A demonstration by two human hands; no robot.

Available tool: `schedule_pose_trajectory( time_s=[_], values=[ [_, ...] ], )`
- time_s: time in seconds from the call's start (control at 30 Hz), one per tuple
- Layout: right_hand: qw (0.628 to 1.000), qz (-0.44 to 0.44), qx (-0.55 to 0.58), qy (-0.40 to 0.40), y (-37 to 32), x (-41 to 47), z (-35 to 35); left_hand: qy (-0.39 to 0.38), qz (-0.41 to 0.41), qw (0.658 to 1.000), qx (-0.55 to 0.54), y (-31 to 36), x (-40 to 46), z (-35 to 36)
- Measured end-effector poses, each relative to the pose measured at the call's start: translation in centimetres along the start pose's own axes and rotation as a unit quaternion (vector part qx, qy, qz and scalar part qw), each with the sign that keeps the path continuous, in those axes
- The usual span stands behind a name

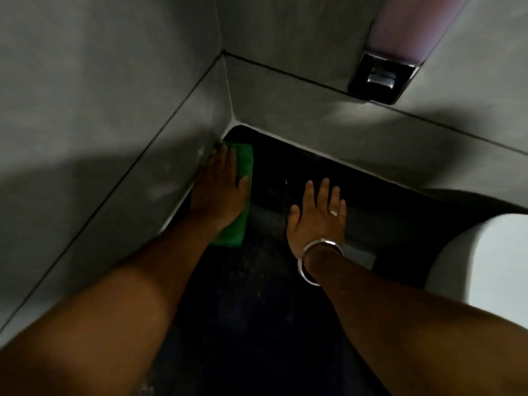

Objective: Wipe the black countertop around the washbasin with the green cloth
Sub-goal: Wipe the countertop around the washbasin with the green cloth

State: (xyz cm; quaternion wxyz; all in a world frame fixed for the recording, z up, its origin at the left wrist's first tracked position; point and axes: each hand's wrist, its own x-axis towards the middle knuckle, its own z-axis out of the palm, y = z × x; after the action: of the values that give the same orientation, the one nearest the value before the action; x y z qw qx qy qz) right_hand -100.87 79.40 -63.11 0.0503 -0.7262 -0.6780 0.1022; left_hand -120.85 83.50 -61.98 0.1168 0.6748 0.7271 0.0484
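L hand (221,192) flat, fingers together, on green cloth (244,158), folded, long axis front-back along counter (257,310) left edge; R hand (315,215) flat, fingers spread.

The place is a bathroom or washroom, seen in dim light. A black countertop (274,324) runs into a corner where 2 grey tiled walls (100,110) meet, with dark grout lines between large tiles and a pale sealed joint along the counter's edge. At the right edge, the rounded white rim of a washbasin (491,267) sits on the counter. High on the back wall hangs a fixture (385,72) with a pale purple body and a dark base with a shiny metal part, of the kind mounted beside a basin; exactly what it dispenses cannot be told.
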Motion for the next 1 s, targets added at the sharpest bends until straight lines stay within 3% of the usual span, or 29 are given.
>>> schedule_pose_trajectory(
  time_s=[0.13,0.23,0.47,0.63,0.77,1.0],
  values=[
    [1.0,0.006,0.007,-0.01,0.1,-0.4,-0.4,0.0,-0.017,1.0,0.018,-1.8,-8.6,0.3],
    [0.999,0.012,0.047,0.009,0.0,-0.3,-0.5,0.003,-0.002,0.999,0.05,-0.9,-7.0,0.2],
    [0.973,0.02,0.214,0.081,0.3,-0.2,-0.8,-0.021,0.179,0.98,0.083,4.6,2.1,0.8],
    [0.971,0.014,0.227,0.077,0.4,-0.7,-1.3,-0.068,0.291,0.95,0.089,1.3,-4.8,0.2],
    [0.977,0.011,0.204,0.06,0.3,-0.8,-1.6,-0.081,0.272,0.954,0.1,-2.2,-8.3,-0.4],
    [0.984,0.001,0.165,0.067,0.6,-0.4,-0.8,-0.014,0.11,0.993,0.044,5.8,0.5,1.4]
  ],
)
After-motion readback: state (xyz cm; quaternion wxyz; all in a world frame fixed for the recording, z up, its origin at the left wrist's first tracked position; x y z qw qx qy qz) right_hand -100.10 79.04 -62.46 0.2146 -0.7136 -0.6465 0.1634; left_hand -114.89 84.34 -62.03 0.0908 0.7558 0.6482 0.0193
